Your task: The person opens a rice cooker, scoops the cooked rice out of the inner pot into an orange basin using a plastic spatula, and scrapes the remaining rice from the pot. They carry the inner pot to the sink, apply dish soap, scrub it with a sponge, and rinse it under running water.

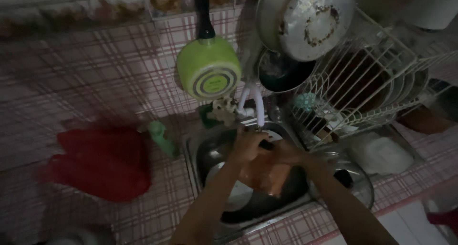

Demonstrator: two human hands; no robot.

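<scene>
An orange container (267,176) (its exact shape is lost in the dim, blurred view) sits over the steel sink (205,152), just under the white tap (253,104). The left hand (248,145) is curled closed over its upper edge; the right hand (285,153) is wrapped around its right side, next to a small dark object whose kind I cannot tell. A white plate (236,197) lies in the basin beneath. A glass lid (355,178) rests just right of the sink. A green bottle (160,136) and a red cloth (102,161) lie on the tiled table to the left. Above hang a green pan (209,67) and a worn steel pan (310,18), beside a white dish rack (372,87).
</scene>
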